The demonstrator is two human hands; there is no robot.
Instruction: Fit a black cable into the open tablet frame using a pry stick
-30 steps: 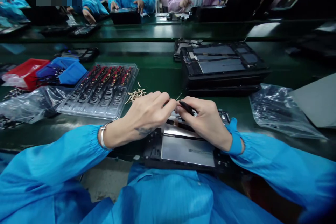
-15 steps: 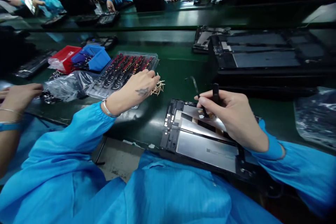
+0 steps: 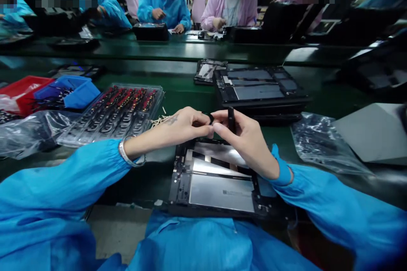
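left hand (image 3: 181, 125): grip pinched shut on small black part (image 3: 210, 117), above open tablet (image 3: 219, 182)
right hand (image 3: 246, 142): grip closed round black tool (image 3: 231, 119), touching left fingertips, above tablet

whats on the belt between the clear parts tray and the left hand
In the head view, a small heap of pale slivers lies on the green belt between the clear parts tray and the left hand.

Small black part (image 3: 210, 117) mostly hidden between fingers (image 3: 203, 125), perhaps a ring, tablet's (image 3: 219, 190) top edge covered by hands
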